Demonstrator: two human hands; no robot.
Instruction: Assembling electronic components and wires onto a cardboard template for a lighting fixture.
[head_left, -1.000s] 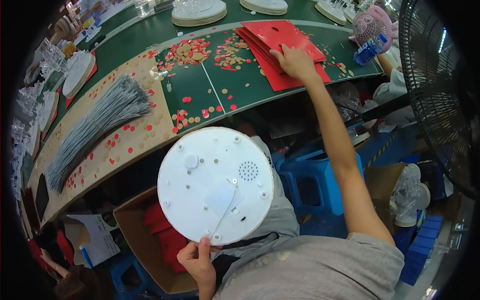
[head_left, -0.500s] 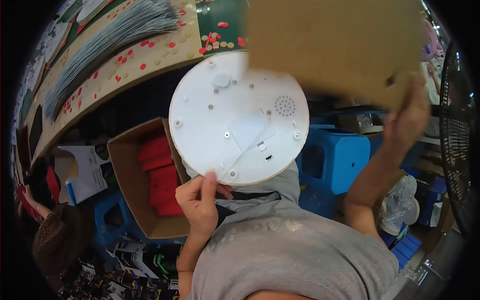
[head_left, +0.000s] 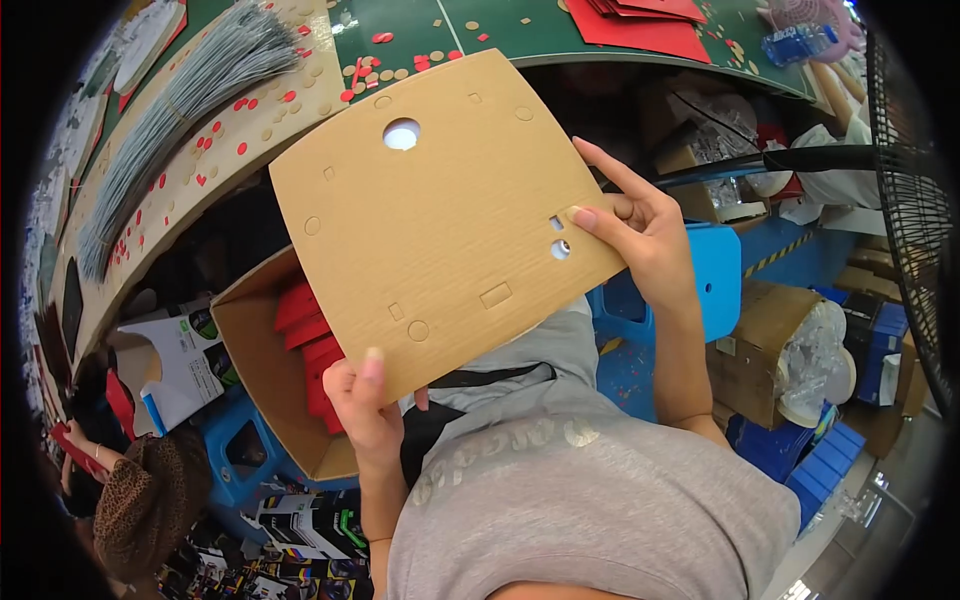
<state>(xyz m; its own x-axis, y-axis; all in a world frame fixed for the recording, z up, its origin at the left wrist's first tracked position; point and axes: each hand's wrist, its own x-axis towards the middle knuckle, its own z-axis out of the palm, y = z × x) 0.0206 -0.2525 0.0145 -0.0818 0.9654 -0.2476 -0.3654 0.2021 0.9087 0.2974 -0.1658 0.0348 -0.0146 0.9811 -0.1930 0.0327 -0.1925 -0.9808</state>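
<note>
A brown cardboard sheet [head_left: 430,210] with punched holes and slots lies flat over my lap, covering the white round disc; the disc shows only as white through one round hole. My left hand [head_left: 365,400] grips the sheet's near lower edge, thumb on top. My right hand [head_left: 640,230] holds the sheet's right edge, fingers pressed beside two small holes.
An open cardboard box [head_left: 275,380] with red pieces sits at my left knee. The green table [head_left: 520,30] holds red sheets [head_left: 650,20], scattered punched-out bits and a bundle of grey wires [head_left: 190,100]. Blue stools [head_left: 715,275], boxes and a black fan [head_left: 915,200] stand to the right.
My right hand brought the brown sheet from the table down over the white disc, which is now covered. My left hand still holds at the lower edge.
</note>
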